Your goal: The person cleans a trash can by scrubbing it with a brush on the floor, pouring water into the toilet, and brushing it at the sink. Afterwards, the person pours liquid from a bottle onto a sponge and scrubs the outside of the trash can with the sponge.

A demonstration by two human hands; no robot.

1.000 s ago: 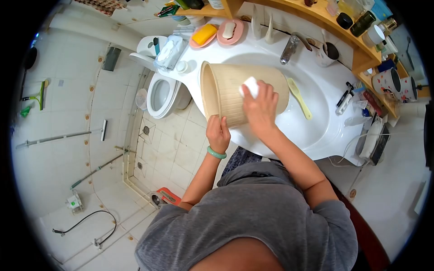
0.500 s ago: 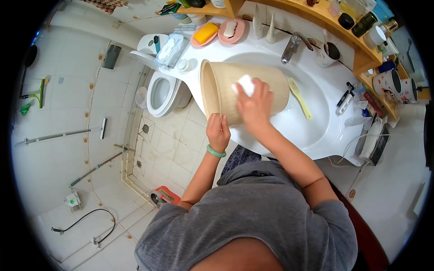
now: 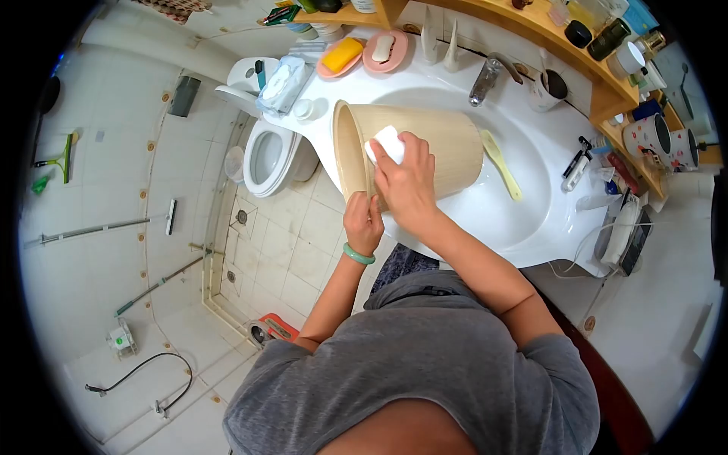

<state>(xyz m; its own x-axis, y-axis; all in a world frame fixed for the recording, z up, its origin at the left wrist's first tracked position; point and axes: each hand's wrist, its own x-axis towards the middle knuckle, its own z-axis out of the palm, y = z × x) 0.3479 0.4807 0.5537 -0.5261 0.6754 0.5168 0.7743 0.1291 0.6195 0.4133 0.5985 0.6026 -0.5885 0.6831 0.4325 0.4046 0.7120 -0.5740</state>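
A beige bucket [image 3: 447, 148] lies on its side over the white sink [image 3: 523, 220], its open mouth facing left. My left hand [image 3: 363, 221], with a green bangle at the wrist, pinches the bucket's near rim. My right hand [image 3: 407, 180] holds a white sponge [image 3: 387, 144] against the bucket's outer side, close to the rim. Right of the bucket's base, a pale yellow-green brush [image 3: 500, 165] rests in the basin, bristles not visible.
Behind the basin stand a faucet [image 3: 485, 82] and a cup [image 3: 547, 91]. Two pink soap dishes [image 3: 385, 51] and a wipes pack [image 3: 283, 85] sit at the back left. A toilet [image 3: 269, 159] is left; a wooden shelf [image 3: 523, 29] overhangs the counter.
My right hand has slid the white sponge left along the bucket's side, toward the rim. My left hand keeps its hold, and the bucket has hardly moved.
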